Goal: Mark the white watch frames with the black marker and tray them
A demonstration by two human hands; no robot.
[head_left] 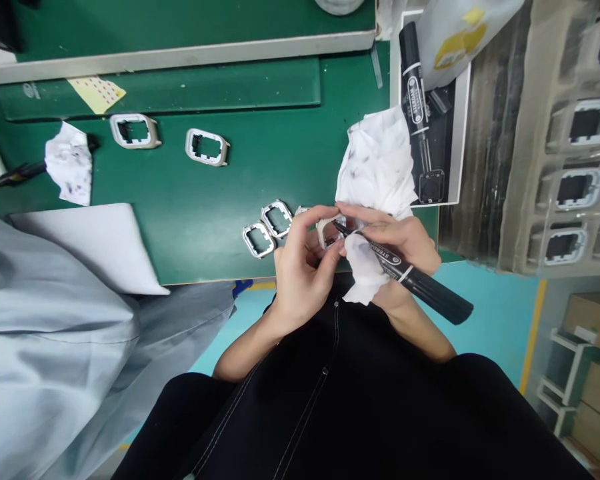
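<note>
The green table (190,220) fills the far and left part of the view, with a raised shelf (180,50) along its far edge; a person's grey sleeve (45,347) covers the near left, and a white sheet (105,247) lies on the table beside it; on the right stands a tray (540,133) holding more frames in rows; a white box (461,127) far of the hands holds a second marker (416,107) and a pale bag (455,33); a crumpled tissue (380,160) lies just far of the hands, touching the box.

The left hand (300,273) is closed, pinching a small pale frame (326,230) between thumb and fingers, just over the table's near edge; the right hand (405,243) is closed on a black marker (405,270) and a wad of tissue (365,270) together; the marker's tip meets the frame, its cap end pointing near and right; the frame is mostly hidden by the fingers.

Two frames (269,230) lie side by side just left of the left hand; two more (170,139) lie well apart, far left; a stained tissue (71,163) over a dark pen (15,175) sits at the far left; a yellow sticker sheet (97,93) lies farther back.
</note>
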